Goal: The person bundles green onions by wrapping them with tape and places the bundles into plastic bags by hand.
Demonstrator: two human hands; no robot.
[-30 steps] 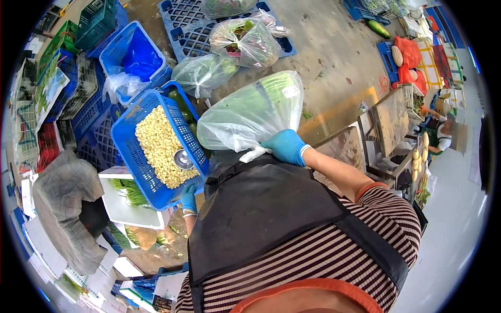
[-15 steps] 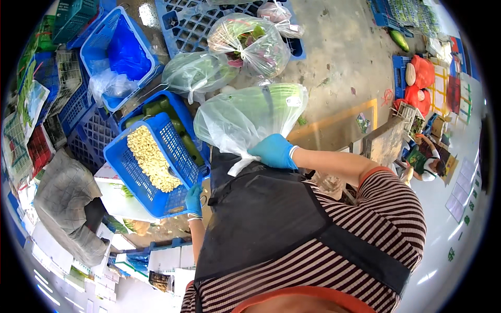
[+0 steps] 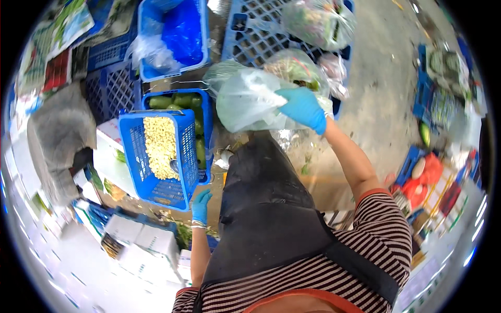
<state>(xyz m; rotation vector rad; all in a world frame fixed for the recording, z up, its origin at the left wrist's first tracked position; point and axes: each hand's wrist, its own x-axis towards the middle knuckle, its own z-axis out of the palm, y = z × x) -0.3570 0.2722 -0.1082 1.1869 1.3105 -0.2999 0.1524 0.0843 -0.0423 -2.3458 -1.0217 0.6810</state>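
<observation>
My right hand (image 3: 305, 108), in a blue glove, grips the gathered neck of a clear plastic bag (image 3: 245, 104) with pale green contents, and holds it in front of me. Other filled bags lie around it, among them a bag of leafy greens (image 3: 295, 68). My left hand (image 3: 201, 207), also gloved in blue, is by the near corner of a blue basket (image 3: 162, 201), fingers apart and nothing in them. Small pale yellow pieces (image 3: 159, 146), their kind unclear, lie in that basket. Under and behind it stands a blue crate (image 3: 207, 125) of green cucumber-like vegetables (image 3: 180, 100).
A blue pallet (image 3: 250, 39) bears more bags at the far side. Beyond the baskets stands a blue bin (image 3: 201, 57) with a blue liner. White boxes (image 3: 143, 237) are at the lower left, a grey cloth (image 3: 57, 141) further left. Red bags (image 3: 428, 172) lie at the right.
My right hand has carried the bag away from me, towards the pallet and the other bags. My left hand has come off the basket's edge. The whole view has turned.
</observation>
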